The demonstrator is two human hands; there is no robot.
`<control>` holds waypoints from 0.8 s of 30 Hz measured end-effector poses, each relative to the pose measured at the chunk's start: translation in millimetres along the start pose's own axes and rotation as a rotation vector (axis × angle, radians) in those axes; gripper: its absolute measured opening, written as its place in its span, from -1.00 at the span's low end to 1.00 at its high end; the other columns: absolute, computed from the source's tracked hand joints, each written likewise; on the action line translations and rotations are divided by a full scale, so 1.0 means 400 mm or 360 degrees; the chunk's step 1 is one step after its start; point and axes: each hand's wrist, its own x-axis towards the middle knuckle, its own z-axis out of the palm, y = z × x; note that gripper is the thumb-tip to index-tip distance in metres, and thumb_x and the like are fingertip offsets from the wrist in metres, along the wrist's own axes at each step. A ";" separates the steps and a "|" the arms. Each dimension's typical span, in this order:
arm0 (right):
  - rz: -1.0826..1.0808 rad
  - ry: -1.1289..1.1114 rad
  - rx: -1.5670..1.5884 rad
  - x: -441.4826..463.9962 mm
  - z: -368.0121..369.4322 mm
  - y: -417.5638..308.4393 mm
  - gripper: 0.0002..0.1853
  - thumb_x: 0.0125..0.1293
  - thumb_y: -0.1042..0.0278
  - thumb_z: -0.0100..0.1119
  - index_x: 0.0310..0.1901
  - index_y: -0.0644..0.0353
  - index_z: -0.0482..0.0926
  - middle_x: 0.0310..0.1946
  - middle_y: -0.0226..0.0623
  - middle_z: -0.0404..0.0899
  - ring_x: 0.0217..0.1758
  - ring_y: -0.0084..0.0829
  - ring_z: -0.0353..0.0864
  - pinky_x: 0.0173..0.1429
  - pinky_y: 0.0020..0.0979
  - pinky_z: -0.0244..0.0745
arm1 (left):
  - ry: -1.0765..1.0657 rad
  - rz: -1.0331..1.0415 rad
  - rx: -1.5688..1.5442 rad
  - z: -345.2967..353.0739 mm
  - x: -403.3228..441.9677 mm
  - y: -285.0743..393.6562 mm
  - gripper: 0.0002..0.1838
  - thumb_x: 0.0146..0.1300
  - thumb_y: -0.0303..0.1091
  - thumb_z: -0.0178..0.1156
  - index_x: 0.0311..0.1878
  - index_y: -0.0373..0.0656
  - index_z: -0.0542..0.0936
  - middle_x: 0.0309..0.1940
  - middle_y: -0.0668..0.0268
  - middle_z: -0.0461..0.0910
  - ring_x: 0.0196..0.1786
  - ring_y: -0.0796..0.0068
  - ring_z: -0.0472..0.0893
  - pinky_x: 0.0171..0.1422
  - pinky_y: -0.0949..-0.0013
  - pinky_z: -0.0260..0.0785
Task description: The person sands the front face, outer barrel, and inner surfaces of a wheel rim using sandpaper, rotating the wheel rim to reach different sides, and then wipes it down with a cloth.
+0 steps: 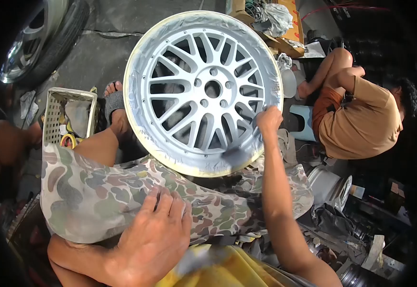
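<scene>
Wheel [213,110]: judged heavy, stiff; best gripped at 3 and 9 o'clock. Right hand [269,120] curled at 4, grasp unclear; left hand [155,233] released.

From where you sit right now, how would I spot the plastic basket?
Start at the big white wheel in the middle. Go left past the sandalled foot to the pale, boxy basket just beyond it. Rows of small holes in its side set it apart from the round, dark tyre farther up on that side.
</scene>
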 end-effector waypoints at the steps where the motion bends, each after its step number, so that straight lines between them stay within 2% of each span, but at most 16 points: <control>1: 0.0059 -0.0017 -0.0012 -0.044 -0.003 -0.007 -0.82 0.04 0.46 0.20 -0.40 0.39 0.71 -0.32 0.31 0.68 -0.16 0.24 0.72 0.04 0.02 0.62 | 0.0049 0.0008 0.0033 0.016 -0.005 -0.002 -0.49 0.26 -0.41 0.09 0.27 -0.43 0.51 0.19 -0.11 0.52 0.29 -0.09 0.47 0.53 -0.09 0.20; 3: 0.0084 -0.0121 -0.0038 -0.123 -0.025 -0.016 -0.81 0.06 0.43 0.22 -0.39 0.41 0.70 -0.32 0.32 0.67 -0.14 0.27 0.70 0.06 0.03 0.61 | 0.0106 0.0019 0.0067 0.027 -0.012 -0.002 -0.49 0.25 -0.41 0.10 0.26 -0.44 0.52 0.17 -0.11 0.52 0.28 -0.09 0.48 0.52 -0.09 0.22; 5: 0.0135 -0.0372 0.0028 -0.203 -0.058 -0.010 -0.85 0.11 0.44 0.25 -0.38 0.37 0.71 -0.36 0.13 0.73 -0.17 0.09 0.77 0.01 -0.05 0.65 | 0.0007 0.0033 0.0011 0.018 -0.016 0.001 -0.51 0.24 -0.42 0.11 0.23 -0.45 0.54 0.14 -0.12 0.53 0.27 -0.09 0.49 0.49 -0.07 0.27; 6: 0.0123 -0.0373 0.0027 -0.226 -0.068 0.012 -0.85 0.11 0.44 0.25 -0.38 0.37 0.71 -0.36 0.13 0.73 -0.17 0.09 0.77 0.01 -0.05 0.65 | 0.0013 0.0024 0.0005 0.016 -0.017 0.000 -0.51 0.24 -0.42 0.11 0.23 -0.45 0.54 0.14 -0.12 0.53 0.27 -0.09 0.49 0.49 -0.07 0.27; 8: 0.0443 -0.1166 0.1685 -0.255 -0.090 0.091 -0.90 0.14 0.50 0.28 -0.34 0.33 0.73 -0.36 -0.18 0.74 -0.26 -0.28 0.76 -0.14 -0.23 0.65 | -0.0014 0.0034 0.0073 0.017 -0.020 0.001 -0.52 0.23 -0.42 0.12 0.20 -0.44 0.57 0.14 -0.12 0.54 0.26 -0.08 0.49 0.46 -0.05 0.30; 9: 0.0325 -0.0950 0.1584 -0.248 -0.139 0.093 -0.90 0.16 0.54 0.27 -0.31 0.32 0.74 -0.35 -0.28 0.72 -0.29 -0.41 0.70 -0.18 -0.33 0.61 | -0.0016 0.0029 0.0064 0.024 -0.021 -0.001 -0.52 0.23 -0.42 0.12 0.20 -0.44 0.57 0.14 -0.12 0.54 0.26 -0.08 0.49 0.46 -0.05 0.30; 10: 0.0199 -0.0739 0.1482 -0.231 -0.189 0.095 -0.89 0.18 0.57 0.27 -0.29 0.31 0.75 -0.33 -0.38 0.70 -0.32 -0.53 0.64 -0.22 -0.43 0.56 | 0.0144 0.0049 0.0143 0.035 -0.021 -0.003 -0.60 0.21 -0.38 0.13 0.05 -0.45 0.60 -0.04 -0.04 0.56 0.13 0.01 0.51 0.37 0.01 0.32; 11: -0.0071 -0.0510 0.1291 -0.192 -0.181 0.138 -0.86 0.21 0.55 0.26 -0.22 0.37 0.74 -0.36 -0.36 0.69 -0.36 -0.56 0.59 -0.23 -0.49 0.48 | 0.0295 0.0071 0.0223 0.044 -0.023 -0.002 -0.65 0.19 -0.35 0.15 -0.10 -0.46 0.64 -0.21 0.04 0.58 0.01 0.10 0.53 0.28 0.07 0.34; 12: -0.0341 -0.0095 0.0728 -0.172 -0.206 0.118 -0.83 0.23 0.55 0.21 -0.19 0.38 0.73 -0.40 -0.29 0.68 -0.38 -0.54 0.59 -0.21 -0.50 0.45 | 0.0287 0.0065 0.0222 0.047 -0.026 -0.002 -0.65 0.19 -0.35 0.15 -0.10 -0.46 0.64 -0.21 0.04 0.58 0.01 0.10 0.53 0.28 0.07 0.34; 13: -0.0548 -0.0111 0.0573 -0.148 -0.229 0.099 -0.83 0.17 0.49 0.26 -0.22 0.33 0.74 -0.33 -0.16 0.68 -0.28 -0.29 0.68 -0.14 -0.32 0.53 | 0.0303 0.0059 0.0167 0.047 -0.024 -0.003 -0.67 0.19 -0.35 0.15 -0.13 -0.45 0.65 -0.23 0.05 0.58 0.00 0.11 0.53 0.27 0.08 0.34; 15: -0.1164 -0.0081 0.0139 -0.103 -0.195 0.117 -0.85 0.18 0.49 0.25 -0.25 0.25 0.75 -0.26 -0.19 0.68 -0.16 -0.22 0.70 -0.06 -0.24 0.57 | 0.0318 0.0026 0.0104 0.048 -0.021 -0.003 -0.69 0.18 -0.35 0.16 -0.16 -0.43 0.66 -0.26 0.06 0.58 -0.01 0.12 0.53 0.27 0.08 0.34; 16: -0.1177 -0.0094 0.0153 -0.089 -0.172 0.124 -0.85 0.18 0.49 0.25 -0.25 0.25 0.75 -0.26 -0.19 0.68 -0.16 -0.22 0.70 -0.06 -0.24 0.57 | 0.0327 0.0026 0.0102 0.048 -0.020 -0.003 -0.71 0.18 -0.35 0.16 -0.19 -0.42 0.67 -0.27 0.06 0.59 -0.01 0.13 0.54 0.27 0.07 0.34; 18: -0.1793 -0.0600 -0.0449 -0.074 -0.135 0.118 -0.87 0.19 0.47 0.22 -0.29 0.15 0.74 -0.22 -0.24 0.68 -0.07 -0.29 0.71 0.01 -0.24 0.60 | 0.0323 0.0012 0.0100 0.055 -0.020 0.001 -0.72 0.17 -0.36 0.17 -0.21 -0.40 0.68 -0.29 0.07 0.59 -0.02 0.13 0.54 0.27 0.07 0.34; 19: -0.1797 -0.0607 -0.0434 -0.076 -0.121 0.111 -0.87 0.19 0.47 0.22 -0.29 0.15 0.74 -0.22 -0.24 0.68 -0.07 -0.29 0.71 0.01 -0.24 0.60 | 0.0327 0.0003 0.0099 0.061 -0.017 0.001 -0.73 0.17 -0.35 0.17 -0.23 -0.40 0.69 -0.29 0.07 0.60 -0.03 0.14 0.54 0.27 0.07 0.34; 21: -0.1967 -0.0693 -0.0852 -0.079 -0.108 0.100 -0.87 0.21 0.47 0.18 -0.31 0.09 0.73 -0.21 -0.27 0.68 -0.06 -0.30 0.71 0.03 -0.29 0.61 | 0.0324 -0.0003 0.0102 0.063 -0.015 0.002 -0.74 0.17 -0.35 0.18 -0.24 -0.39 0.69 -0.29 0.07 0.61 -0.04 0.15 0.54 0.27 0.07 0.34; 24: -0.1979 -0.0852 -0.0550 -0.116 -0.104 0.096 -0.86 0.20 0.49 0.17 -0.29 0.09 0.73 -0.19 -0.24 0.68 -0.15 -0.25 0.73 -0.05 -0.22 0.65 | 0.0240 0.0022 0.0120 0.064 -0.016 0.004 -0.73 0.18 -0.33 0.17 -0.23 -0.37 0.70 -0.27 0.07 0.62 -0.04 0.16 0.55 0.27 0.08 0.34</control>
